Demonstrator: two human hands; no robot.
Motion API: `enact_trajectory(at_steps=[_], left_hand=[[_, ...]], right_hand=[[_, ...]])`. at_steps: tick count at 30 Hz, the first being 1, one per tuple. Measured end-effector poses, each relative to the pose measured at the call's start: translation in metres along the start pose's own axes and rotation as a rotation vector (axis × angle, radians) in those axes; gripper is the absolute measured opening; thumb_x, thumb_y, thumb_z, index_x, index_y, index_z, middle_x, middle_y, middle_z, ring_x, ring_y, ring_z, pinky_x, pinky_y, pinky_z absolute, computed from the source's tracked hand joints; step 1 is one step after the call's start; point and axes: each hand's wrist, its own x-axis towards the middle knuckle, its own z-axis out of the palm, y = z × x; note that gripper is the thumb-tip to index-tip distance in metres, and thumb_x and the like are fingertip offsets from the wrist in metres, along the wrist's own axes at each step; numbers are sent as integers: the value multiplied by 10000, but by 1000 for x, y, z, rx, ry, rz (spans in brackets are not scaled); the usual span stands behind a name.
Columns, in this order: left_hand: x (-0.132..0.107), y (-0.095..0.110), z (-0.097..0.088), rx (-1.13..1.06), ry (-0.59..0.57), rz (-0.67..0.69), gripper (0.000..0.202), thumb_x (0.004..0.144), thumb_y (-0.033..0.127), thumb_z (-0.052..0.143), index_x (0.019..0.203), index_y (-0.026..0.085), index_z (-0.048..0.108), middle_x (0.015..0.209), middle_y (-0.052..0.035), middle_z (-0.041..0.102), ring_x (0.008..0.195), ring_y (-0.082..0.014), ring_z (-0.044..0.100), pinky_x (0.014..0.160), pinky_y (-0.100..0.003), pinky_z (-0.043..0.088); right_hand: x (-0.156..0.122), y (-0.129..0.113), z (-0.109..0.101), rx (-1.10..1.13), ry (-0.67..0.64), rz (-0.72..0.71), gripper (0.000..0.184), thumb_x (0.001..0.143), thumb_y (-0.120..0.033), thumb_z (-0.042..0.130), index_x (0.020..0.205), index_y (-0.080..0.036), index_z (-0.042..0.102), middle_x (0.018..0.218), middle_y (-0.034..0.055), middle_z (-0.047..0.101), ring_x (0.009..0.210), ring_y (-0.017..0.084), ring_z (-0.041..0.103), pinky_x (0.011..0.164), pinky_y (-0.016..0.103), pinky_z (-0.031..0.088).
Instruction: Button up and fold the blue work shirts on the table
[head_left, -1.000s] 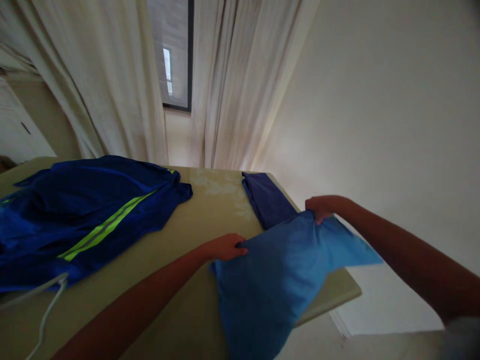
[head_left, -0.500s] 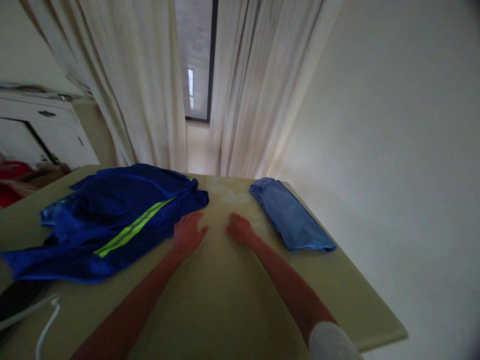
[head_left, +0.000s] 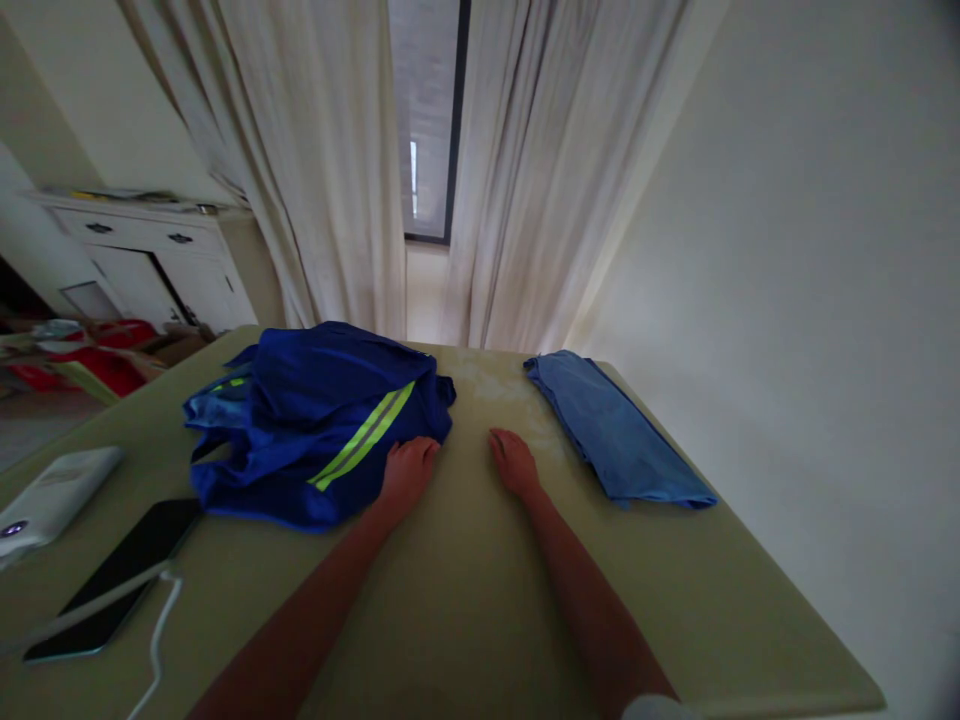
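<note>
A dark blue work garment [head_left: 300, 400] with a yellow-green and grey reflective stripe lies bunched on the left of the table. At its near right edge my left hand [head_left: 409, 472] presses on the cloth with curled fingers, closed on that edge; the fingertips are partly hidden. My right hand [head_left: 514, 462] rests low on the bare tabletop, fingers loosely bent and holding nothing. To its right, apart from it, lies a folded lighter blue garment [head_left: 619, 430] along the table's right side.
On the table [head_left: 450, 600] at left are a black phone [head_left: 124, 575], a white device [head_left: 64, 495] and a white cable [head_left: 157, 630]. Curtains [head_left: 322, 150] and a wall [head_left: 810, 300] border the table. A white cabinet [head_left: 142, 265] and red items stand beyond it.
The dark blue garment's left part has drawn in to the right and bunched up, baring the phone. My left hand's fingers have curled at its edge. The view has turned left.
</note>
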Motion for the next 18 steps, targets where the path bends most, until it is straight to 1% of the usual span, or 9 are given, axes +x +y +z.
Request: enact_trajectory(at_steps=[2, 4, 6, 8, 10, 12, 13, 16, 18], left_hand=[[-14, 23, 5, -102, -69, 133, 351, 1037, 296, 403, 1058, 203, 741, 1144, -94, 763, 1079, -256, 682, 1045, -421, 435], [-35, 44, 10, -241, -207, 280, 326, 1021, 304, 444, 980, 204, 752, 1045, -83, 776, 996, -237, 695, 953, -367, 478], [-60, 61, 18, -409, -407, 424, 307, 1008, 325, 484, 941, 209, 760, 970, -60, 782, 913, -204, 707, 871, -310, 505], [-86, 75, 28, -539, -603, 548, 292, 1001, 358, 517, 965, 217, 770, 964, -44, 789, 890, -183, 721, 837, -279, 519], [-108, 85, 34, -560, -709, 645, 271, 986, 414, 571, 1020, 237, 774, 1024, -48, 794, 954, -200, 731, 903, -302, 517], [-122, 93, 31, -534, -723, 698, 289, 968, 462, 615, 1108, 258, 763, 1123, -70, 782, 1066, -237, 717, 1011, -357, 485], [-127, 95, 25, -540, -715, 706, 312, 968, 466, 619, 1166, 262, 748, 1175, -81, 768, 1119, -246, 701, 1048, -372, 469], [-130, 94, -8, -637, -634, 661, 349, 1005, 417, 576, 1297, 265, 690, 1269, -84, 727, 1199, -218, 660, 1073, -345, 469], [-123, 83, -34, -664, -493, 583, 315, 1017, 393, 560, 1272, 269, 698, 1250, -68, 726, 1181, -194, 657, 1063, -323, 477]], right_hand=[[0, 1, -4, 133, 46, 58, 556, 1078, -438, 208, 1402, -218, 603, 1326, 142, 692, 1256, 263, 632, 1121, 440, 456], [0, 3, -7, 265, 66, 104, 585, 1077, -472, 189, 1399, -202, 596, 1244, 148, 729, 1190, 263, 670, 1072, 429, 494], [0, 5, -8, 350, 77, 108, 562, 1049, -530, 303, 1409, -199, 580, 1219, 142, 739, 1158, 278, 681, 1044, 438, 514], [0, 7, -8, 385, 96, 95, 568, 964, -577, 494, 1371, -195, 601, 1228, 135, 734, 1136, 300, 682, 1027, 453, 525], [-1, 8, -9, 408, 102, 94, 538, 886, -564, 599, 1253, -175, 663, 1171, 131, 746, 1070, 313, 692, 994, 461, 545], [-3, 9, -14, 441, 97, 109, 438, 883, -519, 579, 1128, -178, 706, 1072, 116, 763, 988, 307, 701, 945, 458, 568], [-5, 10, -19, 460, 107, 119, 401, 895, -498, 551, 1092, -190, 715, 1040, 106, 767, 962, 302, 701, 925, 456, 576], [-16, 7, -46, 511, 204, 135, 366, 911, -485, 528, 1077, -226, 727, 1059, 92, 769, 999, 305, 695, 950, 468, 571], [-28, 6, -76, 543, 282, 124, 365, 889, -500, 590, 1081, -225, 736, 1097, 94, 765, 1045, 313, 690, 1001, 488, 550]])
